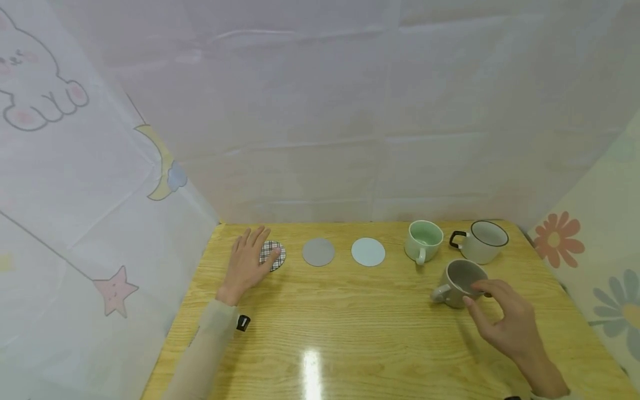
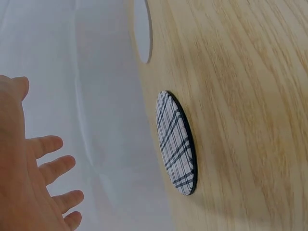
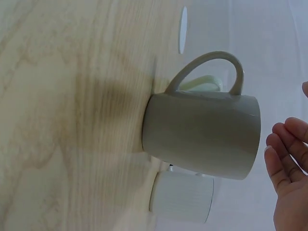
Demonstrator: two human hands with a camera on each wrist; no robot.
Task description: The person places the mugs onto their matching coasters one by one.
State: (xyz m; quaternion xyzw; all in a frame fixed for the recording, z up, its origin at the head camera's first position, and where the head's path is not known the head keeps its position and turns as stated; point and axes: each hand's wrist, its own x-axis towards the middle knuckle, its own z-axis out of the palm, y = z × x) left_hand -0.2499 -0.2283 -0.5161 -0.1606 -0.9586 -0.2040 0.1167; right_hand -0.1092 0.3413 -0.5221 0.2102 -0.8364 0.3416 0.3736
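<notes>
Fingers spread and holding nothing, my left hand (image 1: 246,265) hovers over the left side of a black-and-white plaid coaster (image 1: 273,257). The left wrist view shows that coaster (image 2: 175,144) flat on the wood, with a gap between it and the hand. On the right, a grey-brown mug (image 1: 457,286) stands upright, its handle pointing left. My right hand (image 1: 510,322) is beside its rim, thumb and fingers apart and loosely bent. In the right wrist view, space shows between those fingertips (image 3: 274,159) and the mug's rim.
A grey coaster (image 1: 318,252) and a pale blue coaster (image 1: 368,252) lie in a row with the plaid one. Behind the grey-brown mug stand a green mug (image 1: 424,241) and a white mug (image 1: 483,242) with a black rim and handle. Hanging cloth (image 1: 320,166) borders the table.
</notes>
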